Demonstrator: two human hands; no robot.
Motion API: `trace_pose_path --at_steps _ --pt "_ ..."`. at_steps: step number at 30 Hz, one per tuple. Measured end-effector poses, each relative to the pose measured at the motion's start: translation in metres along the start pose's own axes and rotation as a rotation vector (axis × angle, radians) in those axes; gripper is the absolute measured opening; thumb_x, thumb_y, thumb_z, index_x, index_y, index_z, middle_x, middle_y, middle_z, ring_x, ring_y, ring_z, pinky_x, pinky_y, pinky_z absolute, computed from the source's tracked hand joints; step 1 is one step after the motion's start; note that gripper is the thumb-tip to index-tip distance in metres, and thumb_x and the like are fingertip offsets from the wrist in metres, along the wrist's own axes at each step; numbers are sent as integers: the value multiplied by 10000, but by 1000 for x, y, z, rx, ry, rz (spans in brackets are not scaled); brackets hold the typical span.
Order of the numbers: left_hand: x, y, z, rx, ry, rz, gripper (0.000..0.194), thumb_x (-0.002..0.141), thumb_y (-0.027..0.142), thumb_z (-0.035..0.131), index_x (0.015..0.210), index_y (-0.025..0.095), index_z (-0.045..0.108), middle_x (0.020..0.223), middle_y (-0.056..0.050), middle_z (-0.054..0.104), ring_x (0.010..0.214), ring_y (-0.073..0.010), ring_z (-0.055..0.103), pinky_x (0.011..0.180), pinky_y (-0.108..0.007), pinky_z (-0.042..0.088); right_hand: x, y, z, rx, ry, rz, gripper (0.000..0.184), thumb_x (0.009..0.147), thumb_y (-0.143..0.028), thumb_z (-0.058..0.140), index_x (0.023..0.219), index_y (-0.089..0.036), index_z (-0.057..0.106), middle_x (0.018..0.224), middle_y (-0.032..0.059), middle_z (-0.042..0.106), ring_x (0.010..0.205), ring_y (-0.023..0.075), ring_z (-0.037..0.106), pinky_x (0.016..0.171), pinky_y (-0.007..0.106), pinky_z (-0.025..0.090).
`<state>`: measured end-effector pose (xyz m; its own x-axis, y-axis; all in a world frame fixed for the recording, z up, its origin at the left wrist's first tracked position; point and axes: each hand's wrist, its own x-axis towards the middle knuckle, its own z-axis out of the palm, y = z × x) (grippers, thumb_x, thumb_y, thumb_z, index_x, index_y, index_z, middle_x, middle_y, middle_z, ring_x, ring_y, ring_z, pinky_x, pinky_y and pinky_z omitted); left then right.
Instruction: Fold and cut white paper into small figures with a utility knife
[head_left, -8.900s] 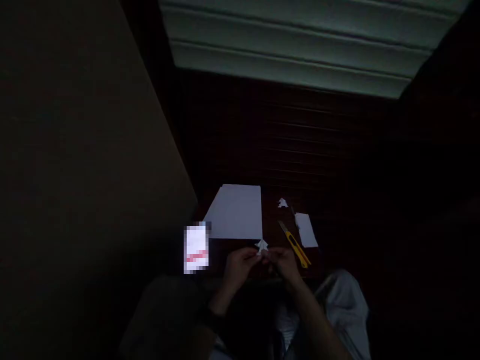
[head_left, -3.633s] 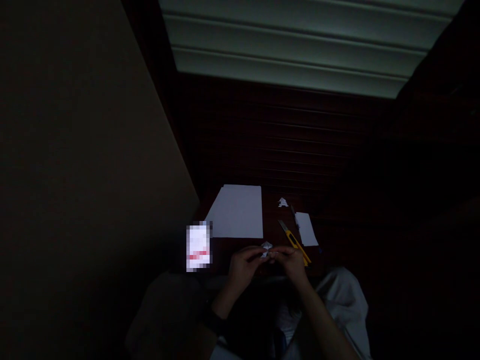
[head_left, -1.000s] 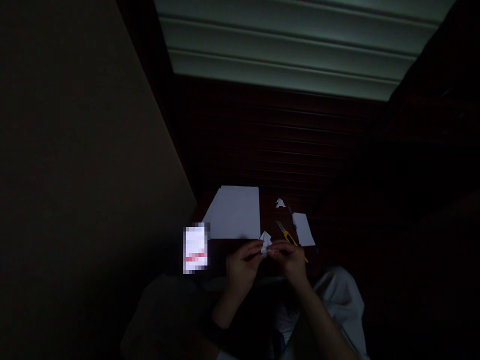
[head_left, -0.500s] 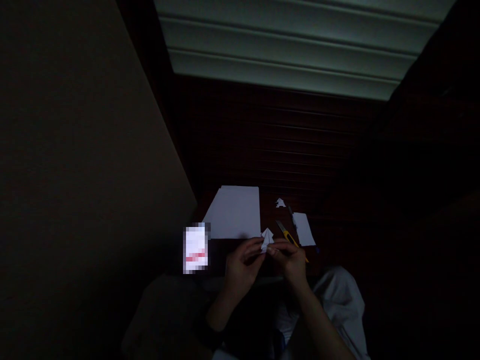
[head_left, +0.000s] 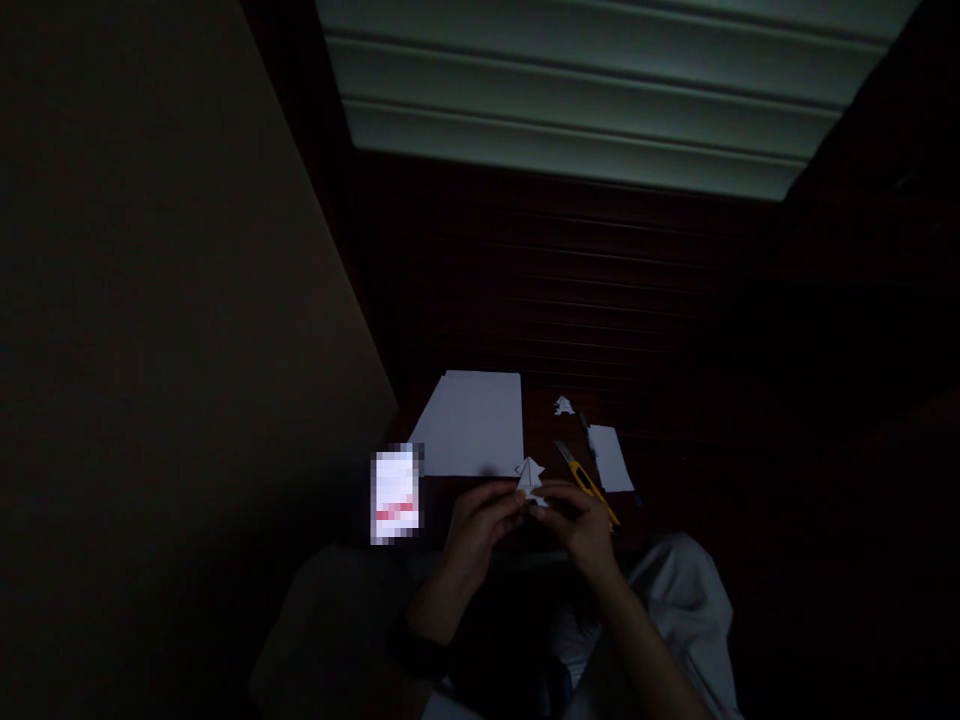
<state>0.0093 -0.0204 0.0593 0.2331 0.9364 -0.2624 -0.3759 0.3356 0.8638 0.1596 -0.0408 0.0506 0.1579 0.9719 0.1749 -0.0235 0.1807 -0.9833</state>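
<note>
A small folded white paper figure [head_left: 529, 476], like an origami frog, is held up between my two hands over the near edge of the dark table. My left hand [head_left: 477, 525] pinches its left side near the lower end. On the other side, the fingertips of my right hand [head_left: 577, 518] grip its lower right part. The fingers hide some of the lower folds. Close to my right hand lies a yellow utility knife [head_left: 584, 484] with its blade out, pointing away from me.
White paper sheets [head_left: 476, 425] lie stacked at the back left. Beyond the knife sits another small folded paper figure [head_left: 564, 405]. A dark pen [head_left: 587, 436] rests beside a smaller white paper piece [head_left: 611, 458] on the right. A bright, pixelated screen-like object [head_left: 396, 495] stands left of my hands.
My left hand has shifted its hold, its fingers now lower on the paper figure. The figure has turned slightly and shows more of its spread lower folds.
</note>
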Motion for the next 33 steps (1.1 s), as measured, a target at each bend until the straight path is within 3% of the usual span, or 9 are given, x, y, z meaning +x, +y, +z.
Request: trace_pose_path --at_steps 4,7,11,24,30,33 --pt "5 -5 -4 -28 31 -15 278 649 257 731 878 106 685 840 -111 681 767 -175 630 700 -260 488 1 6 -7 273 -67 234 306 733 -306 666 1020 -213 615 884 47 654 754 186 611 659 309 483" --pt "5 -8 -5 4 18 -27 278 636 255 739 866 108 689 856 -114 684 770 -181 632 717 -277 490 4 15 -8 267 -103 348 264 708 -327 691 917 -171 649 733 31 646 591 147 577 547 265 447" --pt "5 -10 -6 57 16 -46 274 629 255 744 852 108 685 841 -115 687 760 -186 635 709 -286 489 9 26 -7 217 -89 316 205 627 -270 757 778 -156 677 581 -9 611 520 113 533 521 230 395" --pt "3 -1 -11 62 -58 -97 171 600 197 743 730 121 661 750 -76 685 704 -163 632 674 -265 474 8 16 -5 274 -183 364 197 608 -271 762 727 -154 659 576 -3 631 501 108 540 509 221 391" --pt "3 -2 -11 19 -78 -86 139 601 170 724 708 119 652 718 -71 678 675 -155 624 664 -270 476 5 16 -4 320 -152 371 163 603 -257 756 662 -146 652 519 -4 608 469 108 515 494 228 379" --pt "2 -2 -11 16 -92 -85 147 603 174 725 716 117 651 740 -77 678 689 -163 626 669 -281 480 3 21 -3 400 -120 394 170 590 -220 757 723 -155 673 574 4 632 470 107 511 489 233 375"
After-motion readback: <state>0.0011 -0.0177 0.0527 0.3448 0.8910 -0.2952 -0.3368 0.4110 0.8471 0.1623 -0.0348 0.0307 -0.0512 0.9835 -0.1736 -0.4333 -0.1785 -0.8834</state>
